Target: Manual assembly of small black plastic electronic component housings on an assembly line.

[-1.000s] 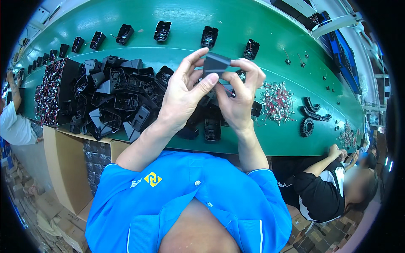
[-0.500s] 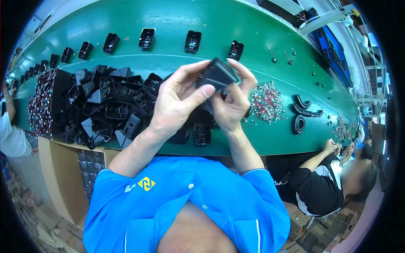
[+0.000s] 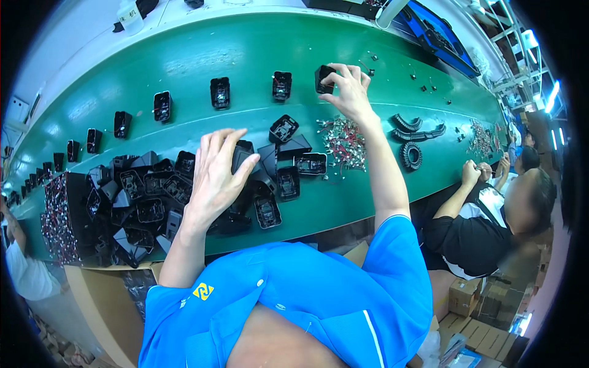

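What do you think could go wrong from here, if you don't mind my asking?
The right hand has its fingers on one black housing, which might tip if gripped unevenly. The right forearm passes close to the loose wire heap and could snag a lead. The left hand is open beside the jumbled housings; brushing them could make some slide.

This looks like a factory assembly workshop. A long green table (image 3: 184,58) carries a spaced row of black plastic housings (image 3: 220,93) and a pile of small wired parts (image 3: 343,145), with a co-worker (image 3: 463,238) at its edge and cardboard boxes (image 3: 464,295) nearby.
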`<state>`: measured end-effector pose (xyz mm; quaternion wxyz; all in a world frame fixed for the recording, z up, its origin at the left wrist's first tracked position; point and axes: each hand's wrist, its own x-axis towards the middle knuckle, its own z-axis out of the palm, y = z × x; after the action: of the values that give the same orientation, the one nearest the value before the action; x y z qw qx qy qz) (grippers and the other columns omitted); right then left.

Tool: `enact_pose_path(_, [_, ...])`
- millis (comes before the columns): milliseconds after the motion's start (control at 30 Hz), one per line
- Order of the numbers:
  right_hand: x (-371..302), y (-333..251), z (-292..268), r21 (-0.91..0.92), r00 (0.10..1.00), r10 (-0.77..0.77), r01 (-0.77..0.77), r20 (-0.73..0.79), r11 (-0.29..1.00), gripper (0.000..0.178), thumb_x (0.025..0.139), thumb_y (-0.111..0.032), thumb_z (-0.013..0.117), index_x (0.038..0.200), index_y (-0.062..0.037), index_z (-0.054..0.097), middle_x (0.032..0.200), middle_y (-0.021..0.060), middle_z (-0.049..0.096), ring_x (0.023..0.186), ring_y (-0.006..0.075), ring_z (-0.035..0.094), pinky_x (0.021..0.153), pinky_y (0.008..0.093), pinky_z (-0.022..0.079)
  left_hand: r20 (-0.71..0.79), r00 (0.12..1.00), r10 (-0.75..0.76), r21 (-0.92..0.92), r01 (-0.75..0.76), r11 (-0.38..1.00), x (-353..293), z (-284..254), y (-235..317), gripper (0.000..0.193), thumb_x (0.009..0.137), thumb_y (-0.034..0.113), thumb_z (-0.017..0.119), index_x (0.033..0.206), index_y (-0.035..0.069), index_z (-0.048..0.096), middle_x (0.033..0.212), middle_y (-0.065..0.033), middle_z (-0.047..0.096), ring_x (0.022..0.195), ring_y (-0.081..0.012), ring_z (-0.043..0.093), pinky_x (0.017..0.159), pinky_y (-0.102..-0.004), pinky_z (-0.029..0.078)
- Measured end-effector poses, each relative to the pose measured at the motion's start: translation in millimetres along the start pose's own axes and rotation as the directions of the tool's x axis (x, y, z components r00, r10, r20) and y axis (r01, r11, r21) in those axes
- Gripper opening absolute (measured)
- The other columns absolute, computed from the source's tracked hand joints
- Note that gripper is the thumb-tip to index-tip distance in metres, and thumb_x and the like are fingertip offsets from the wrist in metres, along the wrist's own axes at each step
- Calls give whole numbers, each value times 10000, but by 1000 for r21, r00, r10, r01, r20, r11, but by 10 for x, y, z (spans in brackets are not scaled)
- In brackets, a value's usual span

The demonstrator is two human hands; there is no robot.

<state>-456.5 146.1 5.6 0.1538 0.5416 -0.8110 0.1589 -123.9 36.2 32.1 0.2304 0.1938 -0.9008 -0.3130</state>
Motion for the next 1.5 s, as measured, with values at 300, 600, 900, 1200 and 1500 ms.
enact_pose_path(300, [124, 378, 168, -122, 956, 80, -47, 282, 991, 435, 699, -397, 858, 1060, -186, 740, 1417, 29, 543, 1303, 260, 419, 1084, 511, 256, 202, 976, -80, 321, 11, 947, -93, 69, -22, 505, 897, 237, 704, 1338, 38, 557, 1217, -121, 605, 1097, -272, 544, 1021, -420, 377])
enact_pose_path(600, [264, 669, 4, 475, 848, 504, -516, 164, 713, 361, 809, -424, 771, 1058, -163, 743, 1174, 49, 698, 1094, 254, 632, 954, 406, 468, 170, 974, -146, -31, 154, 988, -7, -79, -3, 496, 909, 172, 667, 1357, 5, 535, 1154, -157, 613, 1090, -329, 583, 973, -447, 465])
enact_pose_path(900, [273, 1063, 635, 62, 737, 625, -658, 257, 750, 321, 859, -414, 697, 1051, -162, 743, 982, 56, 753, 934, 283, 708, 862, 404, 535, 169, 866, -471, -943, 3, -333, 173, -465, 123, 424, 991, 179, 550, 1358, -30, 506, 1200, -232, 626, 1007, -313, 679, 938, -354, 559])
enact_pose_path(1200, [165, 1196, 442, 482, 735, 658, -642, 164, 596, 251, 889, -258, 719, 1021, -44, 714, 954, 93, 742, 914, 198, 712, 816, 302, 537, 180, 933, -312, -939, 69, -336, -122, -256, -307, 396, 1022, 229, 473, 1323, -26, 510, 1094, -223, 654, 852, -259, 700, 691, -263, 614])
enact_pose_path(1500, [-27, -44, -431, 896, 842, 539, -219, -28, 387, 131, 935, -106, 691, 1025, -13, 667, 1037, 119, 726, 914, 168, 694, 805, 246, 520, 47, 950, -309, -997, 26, -72, -132, -201, -242, 433, 1015, 164, 474, 1427, 33, 459, 1183, -236, 607, 849, -249, 697, 666, -230, 618])
